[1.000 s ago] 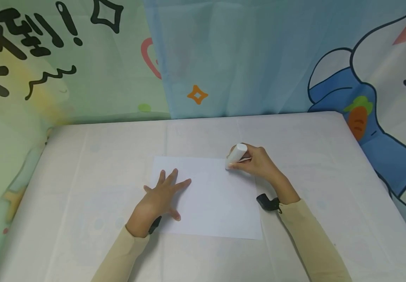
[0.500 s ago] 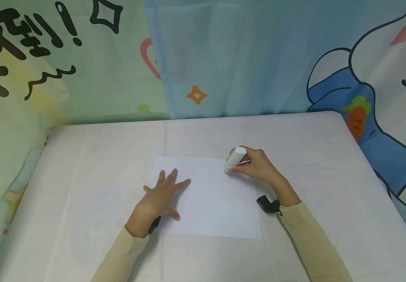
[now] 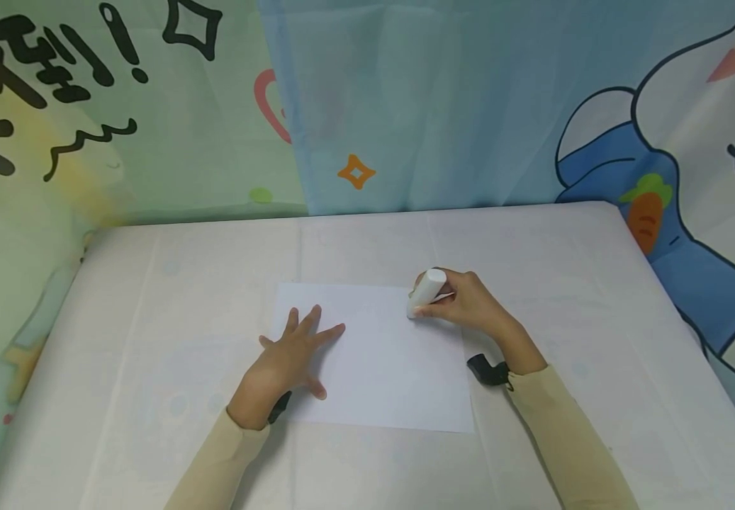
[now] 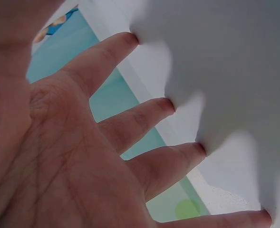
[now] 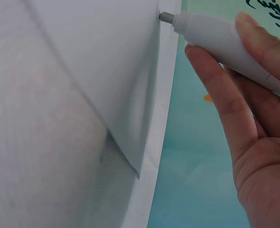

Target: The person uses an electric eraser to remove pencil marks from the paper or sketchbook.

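Note:
A sheet of white paper (image 3: pixel 380 368) lies on the white-covered table. Spread over its left part is my left hand (image 3: pixel 287 365), fingertips pressing the sheet; the left wrist view shows those fingers (image 4: pixel 140 118) straight and apart. Near the paper's upper right corner, my right hand (image 3: pixel 466 301) grips a thick white correction pen (image 3: pixel 427 290) between thumb and fingers. The pen leans, its lower end at the paper. In the right wrist view its narrow grey metal tip (image 5: pixel 167 17) meets the sheet, with the thumb along the white barrel (image 5: pixel 216 38).
White cloth (image 3: pixel 201 283) covers the table on all sides of the paper. A printed curtain (image 3: pixel 431 106) hangs behind the far edge. Black wrist cameras (image 3: pixel 487 370) sit at the sleeve cuffs. One paper corner (image 5: pixel 130 161) shows in the right wrist view.
My right hand has slid the correction pen a short way down the sheet, toward me. The left hand and the paper have stayed in place.

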`<action>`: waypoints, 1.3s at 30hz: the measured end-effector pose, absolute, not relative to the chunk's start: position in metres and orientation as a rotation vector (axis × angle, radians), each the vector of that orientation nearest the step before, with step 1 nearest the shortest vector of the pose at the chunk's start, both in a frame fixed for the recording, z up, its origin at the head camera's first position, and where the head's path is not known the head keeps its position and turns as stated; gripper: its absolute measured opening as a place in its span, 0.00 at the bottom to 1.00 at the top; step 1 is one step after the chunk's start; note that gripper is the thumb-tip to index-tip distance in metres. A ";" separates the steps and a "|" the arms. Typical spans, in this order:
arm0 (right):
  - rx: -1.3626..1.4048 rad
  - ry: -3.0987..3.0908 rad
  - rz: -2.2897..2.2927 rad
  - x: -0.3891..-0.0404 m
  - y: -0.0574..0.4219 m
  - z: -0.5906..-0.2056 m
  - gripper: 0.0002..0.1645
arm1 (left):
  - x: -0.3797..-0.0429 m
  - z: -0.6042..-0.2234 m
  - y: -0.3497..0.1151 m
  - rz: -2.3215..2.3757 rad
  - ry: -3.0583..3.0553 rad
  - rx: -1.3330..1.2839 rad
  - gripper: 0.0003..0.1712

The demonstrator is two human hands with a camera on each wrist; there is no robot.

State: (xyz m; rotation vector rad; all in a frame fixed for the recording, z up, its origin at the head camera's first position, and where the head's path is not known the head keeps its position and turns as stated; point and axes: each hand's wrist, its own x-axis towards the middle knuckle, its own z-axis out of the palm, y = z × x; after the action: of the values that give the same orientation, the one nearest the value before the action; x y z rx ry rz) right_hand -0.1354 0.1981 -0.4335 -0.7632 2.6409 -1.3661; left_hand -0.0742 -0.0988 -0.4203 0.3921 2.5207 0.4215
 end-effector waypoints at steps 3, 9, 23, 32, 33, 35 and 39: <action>-0.756 2.637 -1.368 -0.135 0.198 -0.433 0.23 | -0.074 -0.420 -0.098 0.423 2.524 0.395 0.60; -0.724 2.623 -1.392 -0.135 0.199 -0.432 0.22 | -0.073 -0.420 -0.098 0.430 2.524 0.392 0.61; -0.674 2.620 -1.427 -0.135 0.200 -0.432 0.22 | -0.072 -0.420 -0.099 0.437 2.531 0.401 0.60; -0.469 2.545 -1.580 -0.137 0.208 -0.434 0.23 | -0.073 -0.417 -0.097 0.445 2.528 0.405 0.60; -0.455 2.528 -1.606 -0.137 0.210 -0.434 0.23 | -0.073 -0.417 -0.097 0.447 2.525 0.404 0.60; -0.433 2.480 -1.646 -0.137 0.214 -0.431 0.23 | -0.073 -0.417 -0.096 0.447 2.522 0.403 0.60; -0.361 2.433 -1.604 -0.135 0.227 -0.422 0.26 | -0.073 -0.418 -0.096 0.440 2.522 0.401 0.60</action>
State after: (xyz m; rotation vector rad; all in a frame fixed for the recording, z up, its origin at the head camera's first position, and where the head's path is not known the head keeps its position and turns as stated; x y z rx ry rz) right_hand -0.1354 0.2270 -0.4221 -0.3614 2.4335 -1.6045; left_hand -0.0734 -0.0964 -0.4181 0.4010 2.5215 0.4398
